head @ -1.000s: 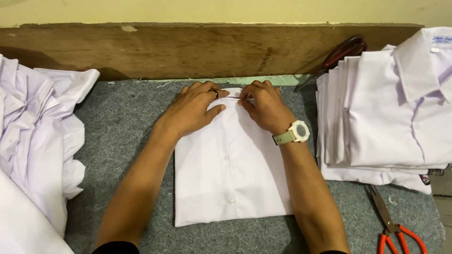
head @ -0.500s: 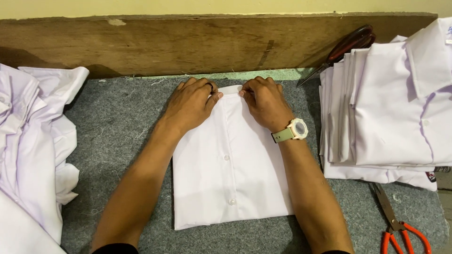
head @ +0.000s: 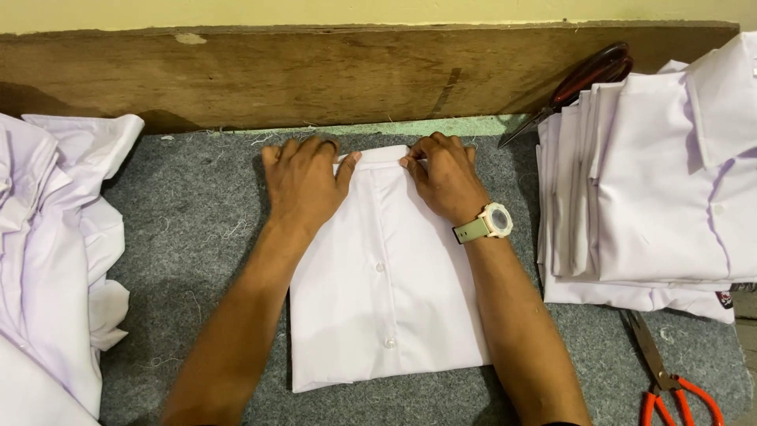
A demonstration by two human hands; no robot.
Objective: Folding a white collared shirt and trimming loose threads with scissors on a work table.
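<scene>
Currently a folded white shirt (head: 386, 292) lies flat at the middle of the bench (head: 197, 229), button placket up, collar end toward the far wooden board (head: 315, 71); two buttons show down the centre; bottom fold faces the near edge.

Left hand (head: 303, 181) is palm down on the shirt's top left corner, fingers spread flat, thumb lying across the collar edge; that grip is open, just pressing, nothing clamped.

Right hand (head: 445, 177) sits on the top right corner; fingertips curled and pinched together on the collar edge; grip closed on the cloth. Wristwatch (head: 485, 223) with pale strap on that wrist.

Both forearms run from the near edge up over the shirt's sides.

Grey felt covers the bench; loose threads scattered on it.

Stack of folded white shirts (head: 654, 181) stands just to the right, apart from the centre shirt; dark-handled shears (head: 576, 79) lie behind that stack against the board; orange-handled scissors (head: 670, 375) lie at the near right, just below the stack.

Heap of unfolded white shirts (head: 55, 244) fills the left side, well apart from the hands.
</scene>
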